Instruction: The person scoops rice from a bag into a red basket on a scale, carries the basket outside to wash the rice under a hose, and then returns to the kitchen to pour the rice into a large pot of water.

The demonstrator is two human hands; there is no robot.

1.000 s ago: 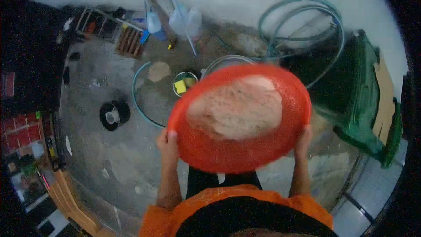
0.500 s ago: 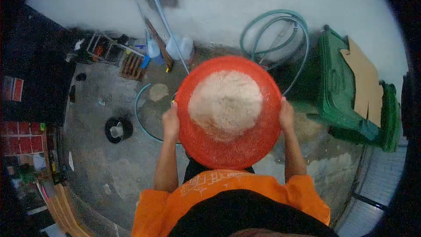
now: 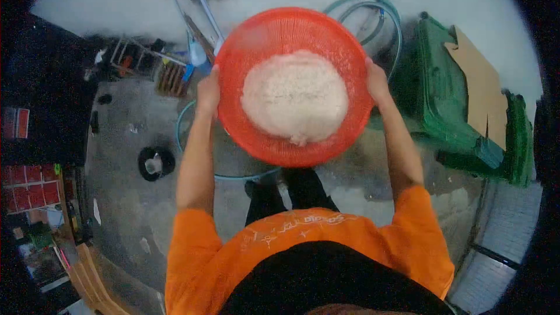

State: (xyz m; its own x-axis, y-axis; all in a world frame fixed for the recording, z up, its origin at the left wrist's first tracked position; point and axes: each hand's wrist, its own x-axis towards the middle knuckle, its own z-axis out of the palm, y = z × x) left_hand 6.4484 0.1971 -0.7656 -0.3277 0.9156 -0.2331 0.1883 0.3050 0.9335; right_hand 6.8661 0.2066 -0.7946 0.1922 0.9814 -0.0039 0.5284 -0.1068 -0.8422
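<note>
A large round red basket [image 3: 274, 29] is held up in front of me, away from my body. Inside it lies a pale, whitish mass [image 3: 294, 96] with a grainy look, heaped around the middle. My left hand [image 3: 208, 92] grips the basket's left rim, and my right hand [image 3: 376, 81] grips the rim on the right side. Both hands have their fingers wrapped round the edge, partly hidden behind it.
Green bins [image 3: 440, 81] with torn cardboard [image 3: 481, 90] stand at the right. A hose [image 3: 399, 35] hangs in loops on the wall. A black bucket [image 3: 156, 164] is on the floor at left, near a wooden crate [image 3: 172, 79].
Both hands have moved the basket up in the view and farther from my body, with my arms more stretched. The pale mass has shifted within the basket, and my legs now show below it.
</note>
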